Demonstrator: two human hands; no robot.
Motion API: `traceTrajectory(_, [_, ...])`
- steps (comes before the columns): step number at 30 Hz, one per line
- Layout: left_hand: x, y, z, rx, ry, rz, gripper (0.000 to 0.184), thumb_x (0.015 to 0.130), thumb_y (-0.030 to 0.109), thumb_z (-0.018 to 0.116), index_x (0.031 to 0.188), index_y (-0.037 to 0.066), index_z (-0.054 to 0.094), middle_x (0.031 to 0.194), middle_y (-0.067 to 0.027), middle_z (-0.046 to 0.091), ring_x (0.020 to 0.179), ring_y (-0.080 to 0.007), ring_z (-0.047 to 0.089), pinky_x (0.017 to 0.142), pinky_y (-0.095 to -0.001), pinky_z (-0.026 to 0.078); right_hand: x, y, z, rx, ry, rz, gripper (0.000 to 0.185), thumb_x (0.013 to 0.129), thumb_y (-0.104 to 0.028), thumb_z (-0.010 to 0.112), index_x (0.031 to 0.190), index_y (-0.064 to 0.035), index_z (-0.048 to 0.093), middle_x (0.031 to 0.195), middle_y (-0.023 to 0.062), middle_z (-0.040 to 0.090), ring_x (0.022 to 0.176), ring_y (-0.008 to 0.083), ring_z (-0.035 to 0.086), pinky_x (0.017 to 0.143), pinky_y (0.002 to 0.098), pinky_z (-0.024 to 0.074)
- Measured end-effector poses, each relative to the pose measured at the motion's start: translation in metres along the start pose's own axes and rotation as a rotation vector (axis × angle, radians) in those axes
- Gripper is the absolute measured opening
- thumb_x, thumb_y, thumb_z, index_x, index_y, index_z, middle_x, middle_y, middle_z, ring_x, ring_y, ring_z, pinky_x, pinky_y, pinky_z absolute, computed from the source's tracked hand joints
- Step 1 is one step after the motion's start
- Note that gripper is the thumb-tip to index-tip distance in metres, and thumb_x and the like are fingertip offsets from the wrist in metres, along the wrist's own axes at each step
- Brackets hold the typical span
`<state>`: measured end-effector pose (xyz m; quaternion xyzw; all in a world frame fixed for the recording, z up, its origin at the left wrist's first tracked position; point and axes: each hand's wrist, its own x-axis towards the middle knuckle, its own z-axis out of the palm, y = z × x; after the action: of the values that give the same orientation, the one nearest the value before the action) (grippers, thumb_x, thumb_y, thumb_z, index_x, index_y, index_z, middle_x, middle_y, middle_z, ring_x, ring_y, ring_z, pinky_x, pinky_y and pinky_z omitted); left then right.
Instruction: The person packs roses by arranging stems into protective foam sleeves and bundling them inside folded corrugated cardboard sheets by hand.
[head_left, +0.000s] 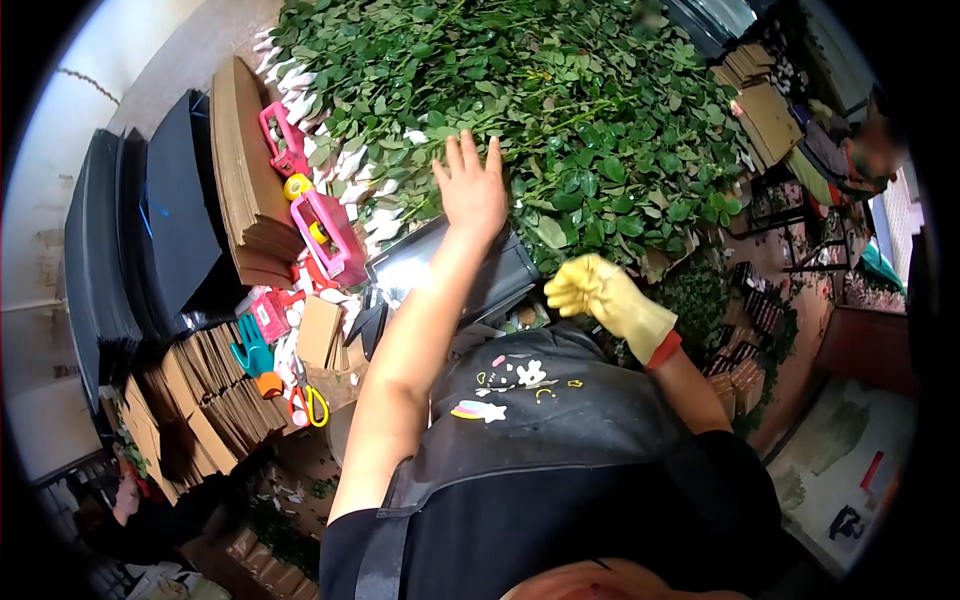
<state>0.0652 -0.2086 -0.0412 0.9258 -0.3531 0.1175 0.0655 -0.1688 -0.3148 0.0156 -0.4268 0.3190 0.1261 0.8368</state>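
Observation:
My left hand [474,195] is bare and open, its fingers spread over a broad heap of green leafy stems [500,90]. Beneath that forearm is a dark tray-like thing [508,270] with a shiny surface, partly hidden by the arm. My right hand [605,300] wears a yellow rubber glove and is near the heap's front edge, right of the dark tray. Its fingers are curled closed; whatever is inside them, if anything, is hidden. White wrapped ends [350,160] line the heap's left side.
Left are pink tape dispensers [330,238], cardboard sheets [245,170], black sheets [180,195], a teal glove [255,345] and scissors with red and yellow handles [308,403]. Another person [875,150] is at the far right. Brown boxes [738,380] stand on the floor.

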Motion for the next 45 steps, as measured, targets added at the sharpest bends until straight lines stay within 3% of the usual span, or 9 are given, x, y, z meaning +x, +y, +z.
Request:
traceTrajectory(6, [0.002,-0.004,-0.008,-0.096,-0.197,-0.057,0.072,0.089,0.033,0.072,0.157,0.027,0.047,0.157,-0.017,0.048,0.15,-0.0398,0.038,0.117,-0.0545,0.037,0.055,0.083,-0.034,-0.251,-0.037,0.027,0.023,0.101,-0.027,0.067,0.11,-0.0057,0.068,0.099,0.0114,0.078,0.083,0.0189,0.075,0.071,0.031,0.0566])
traceTrajectory(15, [-0.076,-0.053,-0.058,-0.774,0.37,0.145,0.034,0.091,0.0,0.068,0.125,0.002,0.069,0.132,-0.018,0.067,0.133,-0.041,0.057,0.113,-0.0476,0.044,0.082,0.072,-0.054,-1.508,-0.162,-0.494,0.026,0.099,-0.029,0.062,0.104,-0.0071,0.074,0.096,0.015,0.076,0.082,0.0306,0.074,0.074,0.0415,0.0568])
traceTrajectory(18, [-0.173,-0.106,-0.06,-0.885,0.411,-0.217,0.034,0.099,0.001,0.063,0.133,-0.003,0.064,0.126,-0.0162,0.067,0.109,-0.0289,0.065,0.101,-0.0401,0.049,0.002,-0.021,0.033,-1.796,-0.177,0.021,0.032,0.101,-0.034,0.057,0.104,-0.0101,0.077,0.099,0.0132,0.077,0.094,0.033,0.073,0.083,0.0447,0.0566])
traceTrajectory(24, [-0.353,-0.21,0.037,-1.072,0.123,-0.934,0.03,0.106,0.019,0.061,0.126,-0.003,0.063,0.114,-0.0142,0.069,0.099,-0.0239,0.065,0.089,-0.0348,0.054,-0.016,-0.044,0.155,-0.934,-0.527,-0.88,0.045,0.097,-0.034,0.064,0.13,-0.0045,0.067,0.116,0.0174,0.075,0.109,0.033,0.07,0.094,0.0381,0.0552])
traceTrajectory(29, [-0.369,-0.185,0.048,-1.584,-0.002,-1.346,0.027,0.108,0.027,0.059,0.129,0.01,0.057,0.096,-0.0051,0.068,0.079,-0.0155,0.064,0.06,-0.0302,0.052,0.099,0.04,0.202,-1.948,-0.791,-1.303,0.054,0.085,-0.057,0.071,0.105,-0.0077,0.08,0.105,0.0169,0.077,0.107,0.0337,0.072,0.111,0.0637,0.0372])
traceTrajectory(31, [-0.37,-0.191,0.053,-1.564,-0.031,-1.254,0.029,0.108,0.028,0.058,0.131,0.011,0.055,0.097,-0.0052,0.068,0.08,-0.0157,0.064,0.06,-0.0303,0.052,0.14,0.082,0.189,-1.863,-0.756,-1.335,0.051,0.087,-0.059,0.067,0.096,-0.011,0.079,0.091,0.0143,0.075,0.1,0.0331,0.071,0.111,0.065,0.0349])
traceTrajectory(35, [-0.328,-0.191,0.022,-1.602,-0.18,-1.096,0.035,0.11,0.03,0.056,0.135,0.006,0.051,0.108,-0.0113,0.069,0.091,-0.0208,0.068,0.075,-0.0348,0.058,0.199,0.135,0.196,-0.824,-0.825,-0.536,0.036,0.105,-0.046,0.053,0.106,-0.0141,0.069,0.071,0.0035,0.068,0.087,0.0228,0.067,0.107,0.0524,0.042])
traceTrajectory(39, [-0.249,-0.16,-0.027,-2.069,-0.426,-0.853,0.062,0.107,0.052,0.052,0.144,0.002,0.049,0.136,-0.0155,0.061,0.124,-0.0309,0.062,0.105,-0.0467,0.051,0.058,-0.005,0.209,-1.622,-0.648,-1.622,0.038,0.091,-0.031,0.069,0.063,-0.0057,0.067,0.059,0.009,0.063,0.082,0.0346,0.066,0.113,0.0562,0.0399])
traceTrajectory(45, [-0.166,-0.106,-0.039,-2.536,-0.311,-0.759,0.066,0.104,0.058,0.054,0.148,0.009,0.055,0.148,-0.0108,0.059,0.134,-0.0306,0.056,0.114,-0.0468,0.045,-0.069,-0.039,0.176,-1.326,-0.153,-1.486,0.025,0.093,-0.028,0.071,0.1,-0.0035,0.072,0.104,0.0138,0.072,0.101,0.0331,0.066,0.109,0.0505,0.0454])
